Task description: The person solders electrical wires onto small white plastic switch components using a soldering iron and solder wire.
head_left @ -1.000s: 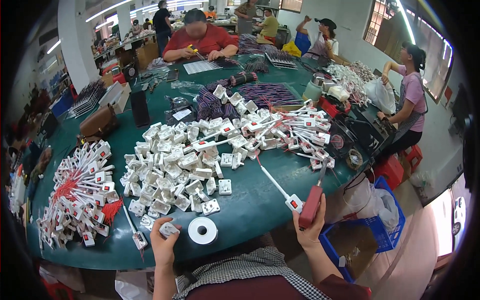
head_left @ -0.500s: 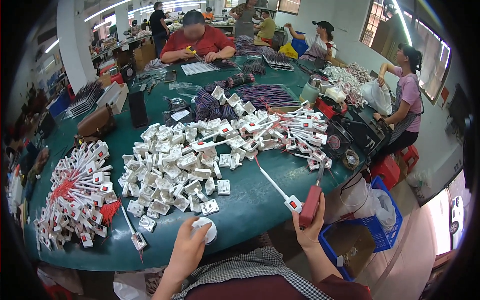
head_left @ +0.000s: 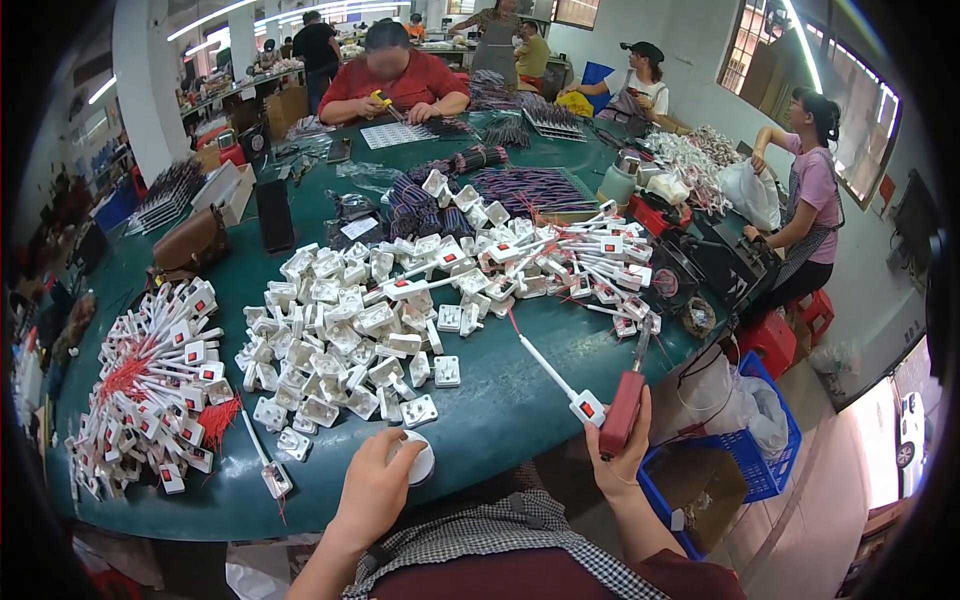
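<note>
My right hand [head_left: 624, 458] grips the red handle of a soldering iron [head_left: 622, 415], its metal shaft pointing away from me. Against that hand's fingers is a white plug housing with a red switch [head_left: 587, 406], a white cable running from it to a red wire end; whether the fingers pinch it I cannot tell. At the table's near edge, my left hand [head_left: 375, 487] curls its thumb and fingers around the left side of a round white tub [head_left: 420, 463]. Beyond lies a heap of white plug shells [head_left: 335, 330]. One loose cabled piece [head_left: 275, 480] lies to the left.
A pile of cabled switch plugs [head_left: 150, 400] covers the table's left. More cabled plugs [head_left: 610, 250] lie beyond my right hand. A blue crate [head_left: 765, 450] stands below the right edge. A person in red [head_left: 395, 85] works across the green table [head_left: 480, 385]; another [head_left: 815, 190] handles a white bag.
My left hand has shifted slightly down and left, its fingers drawing closer around the tub's side. My right hand, the soldering iron and the plug stay nearly still.
</note>
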The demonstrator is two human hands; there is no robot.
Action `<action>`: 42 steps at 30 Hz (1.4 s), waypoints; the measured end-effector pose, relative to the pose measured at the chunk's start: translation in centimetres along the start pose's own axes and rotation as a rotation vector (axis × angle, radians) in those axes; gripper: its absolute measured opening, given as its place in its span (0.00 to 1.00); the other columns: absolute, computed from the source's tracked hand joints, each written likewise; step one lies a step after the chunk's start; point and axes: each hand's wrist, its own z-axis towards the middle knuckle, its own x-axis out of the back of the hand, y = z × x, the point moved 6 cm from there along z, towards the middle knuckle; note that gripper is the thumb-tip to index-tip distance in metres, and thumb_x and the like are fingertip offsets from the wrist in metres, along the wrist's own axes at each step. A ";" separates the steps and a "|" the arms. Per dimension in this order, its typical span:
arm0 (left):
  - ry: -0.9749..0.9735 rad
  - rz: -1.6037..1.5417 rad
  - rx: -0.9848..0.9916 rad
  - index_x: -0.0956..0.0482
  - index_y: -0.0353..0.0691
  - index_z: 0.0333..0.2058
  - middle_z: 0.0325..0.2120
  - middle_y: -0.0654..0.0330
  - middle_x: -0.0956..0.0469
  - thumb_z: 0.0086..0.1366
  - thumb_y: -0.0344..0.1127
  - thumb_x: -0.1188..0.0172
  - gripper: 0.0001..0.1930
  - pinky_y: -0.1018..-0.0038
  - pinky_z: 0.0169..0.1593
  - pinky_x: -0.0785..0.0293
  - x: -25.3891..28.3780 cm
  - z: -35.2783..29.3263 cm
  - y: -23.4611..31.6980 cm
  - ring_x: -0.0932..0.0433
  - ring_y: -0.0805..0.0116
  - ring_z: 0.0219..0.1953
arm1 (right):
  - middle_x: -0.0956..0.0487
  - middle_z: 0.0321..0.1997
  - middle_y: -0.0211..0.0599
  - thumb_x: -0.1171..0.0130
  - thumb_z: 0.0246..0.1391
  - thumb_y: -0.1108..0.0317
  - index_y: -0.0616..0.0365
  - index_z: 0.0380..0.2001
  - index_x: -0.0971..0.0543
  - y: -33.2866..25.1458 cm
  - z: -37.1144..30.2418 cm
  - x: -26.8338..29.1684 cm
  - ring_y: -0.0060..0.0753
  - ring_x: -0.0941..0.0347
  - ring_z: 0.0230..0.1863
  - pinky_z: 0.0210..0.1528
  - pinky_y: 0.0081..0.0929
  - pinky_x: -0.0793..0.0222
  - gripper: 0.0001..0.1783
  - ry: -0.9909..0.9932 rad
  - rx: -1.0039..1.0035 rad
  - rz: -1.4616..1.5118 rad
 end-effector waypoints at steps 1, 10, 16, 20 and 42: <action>0.027 0.072 -0.013 0.25 0.38 0.42 0.42 0.48 0.29 0.51 0.19 0.46 0.18 0.61 0.47 0.30 0.0 -0.1 0.1 0.28 0.48 0.44 | 0.27 0.41 0.40 0.37 0.46 0.78 0.59 0.66 0.53 -0.1 0.1 -0.1 0.29 0.29 0.41 0.47 0.26 0.32 0.49 -0.003 -0.002 0.001; 0.012 -0.081 -0.015 0.25 0.40 0.41 0.43 0.47 0.29 0.49 0.17 0.49 0.19 0.62 0.46 0.30 0.2 1.5 -1.1 0.28 0.47 0.43 | 0.28 0.42 0.39 0.38 0.46 0.79 0.60 0.67 0.53 -0.4 -0.1 0.2 0.28 0.30 0.42 0.48 0.27 0.32 0.48 -0.005 -0.016 0.049; 0.026 -0.125 0.109 0.25 0.39 0.40 0.41 0.48 0.29 0.49 0.17 0.48 0.18 0.62 0.46 0.31 -0.1 -0.1 -1.3 0.28 0.47 0.43 | 0.28 0.42 0.39 0.38 0.47 0.79 0.60 0.67 0.54 -0.7 -1.2 0.5 0.28 0.30 0.43 0.49 0.27 0.33 0.48 -0.034 -0.027 0.014; -0.022 -0.117 0.011 0.26 0.38 0.43 0.43 0.48 0.31 0.50 0.20 0.48 0.19 0.62 0.50 0.34 0.0 0.3 -1.7 0.31 0.47 0.47 | 0.32 0.49 0.41 0.39 0.47 0.80 0.62 0.67 0.55 -0.7 -0.9 0.2 0.30 0.33 0.48 0.51 0.28 0.35 0.48 -0.063 -0.059 0.083; 0.016 -0.124 0.004 0.32 0.37 0.54 0.53 0.51 0.33 0.57 0.22 0.46 0.24 0.62 0.54 0.36 -0.3 -0.3 -1.4 0.33 0.53 0.49 | 0.48 0.66 0.54 0.39 0.47 0.80 0.66 0.66 0.59 -1.4 -0.7 0.5 0.42 0.38 0.57 0.59 0.39 0.39 0.49 0.002 -0.063 0.145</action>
